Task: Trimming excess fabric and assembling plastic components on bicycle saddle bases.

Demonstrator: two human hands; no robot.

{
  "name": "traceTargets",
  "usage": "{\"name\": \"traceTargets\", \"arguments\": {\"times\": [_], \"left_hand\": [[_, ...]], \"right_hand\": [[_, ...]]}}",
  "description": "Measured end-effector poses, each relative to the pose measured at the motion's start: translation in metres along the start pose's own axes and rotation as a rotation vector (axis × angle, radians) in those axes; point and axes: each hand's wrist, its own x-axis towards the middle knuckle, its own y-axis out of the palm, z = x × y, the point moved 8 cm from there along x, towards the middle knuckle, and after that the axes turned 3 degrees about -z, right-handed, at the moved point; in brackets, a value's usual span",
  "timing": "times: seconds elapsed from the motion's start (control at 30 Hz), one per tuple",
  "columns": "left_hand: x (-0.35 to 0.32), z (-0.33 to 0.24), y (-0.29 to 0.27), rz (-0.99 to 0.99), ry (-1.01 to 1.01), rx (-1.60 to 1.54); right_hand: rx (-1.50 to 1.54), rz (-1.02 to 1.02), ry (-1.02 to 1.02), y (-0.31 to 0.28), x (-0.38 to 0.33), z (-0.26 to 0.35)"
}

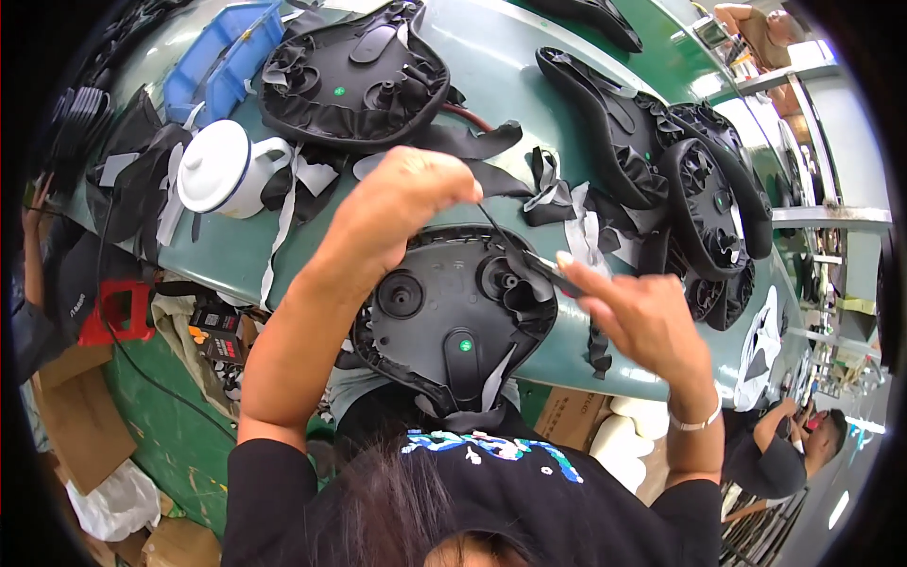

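A black seat base (425, 326) lies underside up at the table's near edge, against my body, with black cover material gathered around its rim. Above its far edge, my left hand (416, 189) is closed on a thin strip of black cover material (494, 225) and pulls it taut. From the right, my right hand (638, 317) grips a slim knife (548, 271), its metal blade against the strip near the base's upper right corner. Loose black material (534, 298) bunches below the blade. The exact contact of blade and strip is too small to tell.
Another covered seat base (354, 76) lies at the far left, and several more (709, 208) are piled at the right. Left of my left forearm stand a white enamel mug (215, 170) and a blue bin (222, 61). Black and white scraps (576, 222) litter the green table (510, 85).
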Motion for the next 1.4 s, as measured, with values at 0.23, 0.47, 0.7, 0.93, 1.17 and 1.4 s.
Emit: {"name": "traceTargets", "arguments": {"times": [0.23,0.47,0.7,0.93,1.17,1.4], "left_hand": [[0.023,-0.077,0.018,0.239,0.172,-0.525],[-0.042,-0.117,-0.088,-0.104,0.946,-0.775],[-0.046,-0.062,-0.016,-0.517,0.465,1.098],[-0.007,-0.019,0.012,0.230,-0.014,0.410],[0.093,-0.126,-0.035,-0.448,0.428,-0.212],[0.088,0.005,0.084,-0.056,0.833,0.493]], "right_hand": [[0.162,-0.141,0.364,0.038,-0.067,0.034],[1.170,-0.117,0.875,0.091,-0.115,0.070],[1.172,-0.636,0.633,0.091,-0.048,-0.004],[1.051,-0.867,0.409,-0.002,-0.025,-0.063],[0.743,-1.284,0.312,-0.136,0.007,-0.143],[1.145,-0.966,0.273,-0.147,0.246,-0.252]]}}
